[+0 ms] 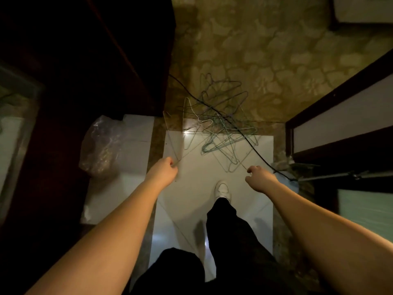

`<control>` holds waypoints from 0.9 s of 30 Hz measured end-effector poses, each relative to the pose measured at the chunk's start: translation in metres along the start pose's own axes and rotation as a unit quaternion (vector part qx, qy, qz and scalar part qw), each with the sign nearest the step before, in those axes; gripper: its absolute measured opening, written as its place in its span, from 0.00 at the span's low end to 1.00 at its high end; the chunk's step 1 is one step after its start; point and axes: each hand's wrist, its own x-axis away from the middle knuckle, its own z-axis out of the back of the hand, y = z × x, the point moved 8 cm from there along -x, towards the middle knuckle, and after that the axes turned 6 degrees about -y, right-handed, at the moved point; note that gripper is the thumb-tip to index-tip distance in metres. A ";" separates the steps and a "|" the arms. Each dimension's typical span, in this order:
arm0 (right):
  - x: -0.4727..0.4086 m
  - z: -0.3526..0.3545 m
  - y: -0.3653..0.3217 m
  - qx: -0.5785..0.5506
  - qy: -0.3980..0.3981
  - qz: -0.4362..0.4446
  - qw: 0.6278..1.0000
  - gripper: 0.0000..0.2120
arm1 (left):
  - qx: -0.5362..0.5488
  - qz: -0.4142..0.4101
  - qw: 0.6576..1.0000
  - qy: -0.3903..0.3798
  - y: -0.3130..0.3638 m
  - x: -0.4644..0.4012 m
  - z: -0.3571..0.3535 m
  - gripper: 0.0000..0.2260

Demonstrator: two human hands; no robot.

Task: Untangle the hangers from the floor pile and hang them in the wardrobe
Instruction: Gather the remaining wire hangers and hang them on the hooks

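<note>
The left hand [168,167] is gripping a pale wire hanger [173,133]; the right hand [258,177] is pinching a green wire hanger [234,160] from the tangled hanger pile [221,116] on the floor [276,60].

A black cable [251,143] runs slantwise across the floor, from beside the dark cabinet [85,60] on the left down toward the doorframe [340,99] on the right. The floor itself is part patterned brownish stone [265,50], part glossy white tile [195,177] that catches the light. A crumpled clear plastic bag [102,145] sits at the foot of the cabinet, on a white tile. One white shoe [222,189] shows on the tile below a black trouser leg [229,235]. A metal bracket [331,175] juts out low on the right.
</note>
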 end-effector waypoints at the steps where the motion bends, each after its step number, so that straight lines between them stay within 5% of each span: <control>1: -0.016 0.010 0.005 -0.007 -0.008 -0.002 1.000 0.22 | 0.005 0.002 1.000 -0.002 0.008 -0.016 0.002 0.09; 7: -0.119 0.048 0.030 -0.037 -0.016 -0.001 0.999 0.21 | 0.032 0.022 0.998 -0.050 0.033 -0.116 -0.021 0.11; 17: -0.315 0.010 0.074 -0.038 0.001 -0.034 0.999 0.20 | 0.140 0.047 0.983 -0.106 0.020 -0.288 -0.136 0.10; 27: -0.484 -0.017 0.078 -0.046 0.032 -0.013 0.998 0.22 | 0.088 0.021 0.987 -0.130 0.043 -0.456 -0.223 0.11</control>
